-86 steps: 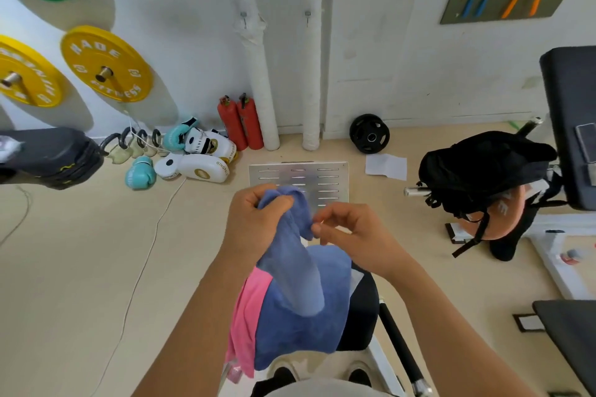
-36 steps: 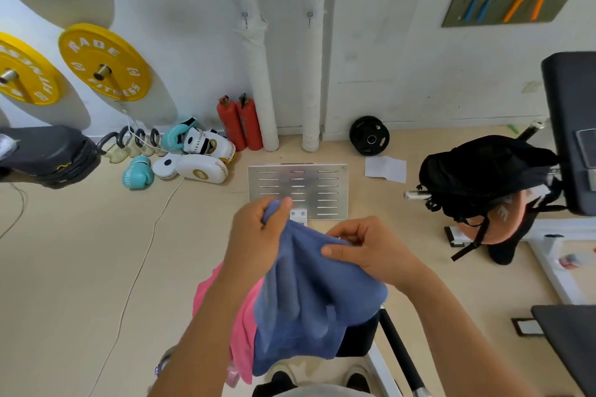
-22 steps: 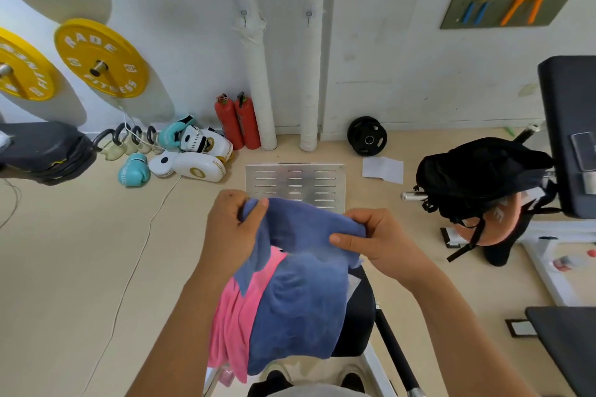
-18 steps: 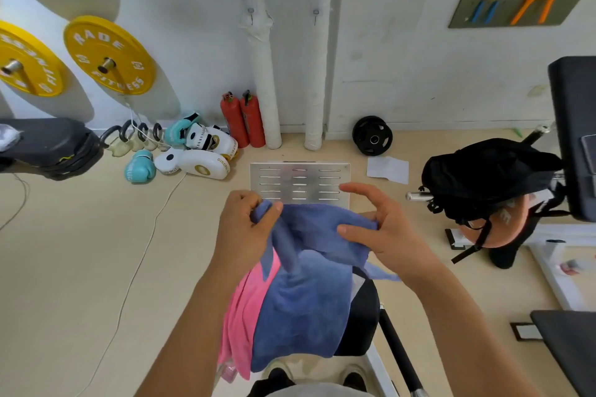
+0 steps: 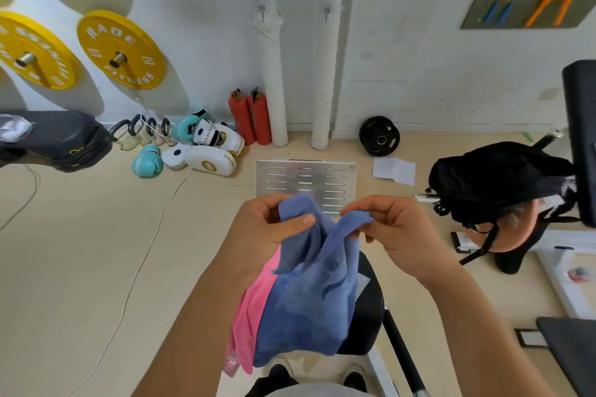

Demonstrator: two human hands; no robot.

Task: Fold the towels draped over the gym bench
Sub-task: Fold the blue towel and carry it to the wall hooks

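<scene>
Hands (image 5: pixel 267 229) (image 5: pixel 396 229) raised, pinching blue towel (image 5: pixel 309 300) corners.

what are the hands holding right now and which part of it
Both grip the blue terry towel by its upper edge: the left hand at one bunched corner, the right hand pinching the other.

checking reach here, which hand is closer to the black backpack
Right. The right hand pinches the blue towel just beside the black backpack; the left hand is farther away.

Boxing gloves (image 5: pixel 146 164) and extinguishers (image 5: pixel 250 118) line the wall.
</scene>
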